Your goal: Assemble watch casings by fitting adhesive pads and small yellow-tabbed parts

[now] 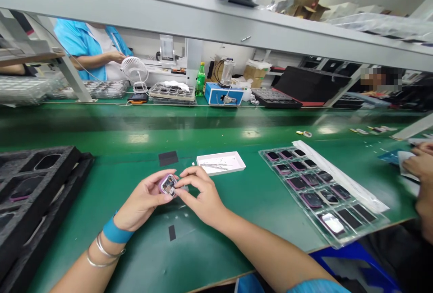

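My left hand [144,198] grips a small purple-rimmed electronic device [168,185] by its edges, its open side showing circuit parts. From the right, my right hand [202,192] reaches the device with thumb and index finger pinched at its lower right edge. Whatever those fingertips hold is too small to make out. Just beyond the hands lie a dark flat sheet [168,158] and a shallow white box [241,162] with tweezers [214,166] and tiny parts inside. A small dark strip [172,232] lies on the green table below my hands.
At right, a clear plastic tray [287,180] carries several purple-rimmed pieces. A black foam tray [72,160] stands at left. Behind are a white fan [134,69], a green bottle [200,79] and a blue machine [216,96]. A co-worker's hand [417,162] is at far right; another person [98,52] is opposite.
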The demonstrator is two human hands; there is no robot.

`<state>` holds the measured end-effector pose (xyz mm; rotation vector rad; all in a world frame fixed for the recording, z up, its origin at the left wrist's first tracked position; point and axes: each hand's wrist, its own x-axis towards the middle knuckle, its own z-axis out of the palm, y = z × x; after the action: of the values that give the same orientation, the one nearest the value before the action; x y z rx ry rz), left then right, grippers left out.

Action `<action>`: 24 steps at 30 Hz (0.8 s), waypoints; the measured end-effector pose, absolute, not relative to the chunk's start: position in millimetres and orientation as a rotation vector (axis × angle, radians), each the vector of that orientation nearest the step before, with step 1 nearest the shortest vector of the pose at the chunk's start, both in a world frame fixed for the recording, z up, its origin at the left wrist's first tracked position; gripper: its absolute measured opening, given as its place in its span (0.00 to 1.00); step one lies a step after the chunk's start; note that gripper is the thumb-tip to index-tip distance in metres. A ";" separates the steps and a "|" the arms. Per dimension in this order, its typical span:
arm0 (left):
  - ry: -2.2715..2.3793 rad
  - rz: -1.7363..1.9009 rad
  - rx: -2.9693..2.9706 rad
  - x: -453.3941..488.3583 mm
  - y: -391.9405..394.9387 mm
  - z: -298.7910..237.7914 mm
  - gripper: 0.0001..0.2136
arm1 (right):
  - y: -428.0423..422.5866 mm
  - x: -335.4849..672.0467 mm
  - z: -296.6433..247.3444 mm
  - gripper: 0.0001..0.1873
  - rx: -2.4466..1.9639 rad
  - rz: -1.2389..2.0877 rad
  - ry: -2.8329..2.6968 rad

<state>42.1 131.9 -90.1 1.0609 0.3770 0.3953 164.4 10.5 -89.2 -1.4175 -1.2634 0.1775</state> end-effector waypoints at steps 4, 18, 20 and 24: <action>0.371 0.429 1.118 43.4 128.9 -91.1 0.24 | 10.3 163.2 -92.6 0.04 -1.421 0.208 -1.279; 0.379 0.419 1.200 44.9 130.5 -93.0 0.23 | 8.4 165.3 -92.2 0.03 -1.434 0.139 -1.346; 0.361 0.409 1.202 44.2 130.4 -93.0 0.22 | 8.7 165.2 -93.5 0.03 -1.431 0.116 -1.342; 0.325 0.405 1.204 41.7 130.5 -93.6 0.22 | 9.2 164.8 -95.4 0.04 -1.427 0.072 -1.334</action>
<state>41.7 130.5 -93.6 1.2039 0.3253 0.4052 164.8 9.2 -95.4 -1.4267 -1.3339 0.0716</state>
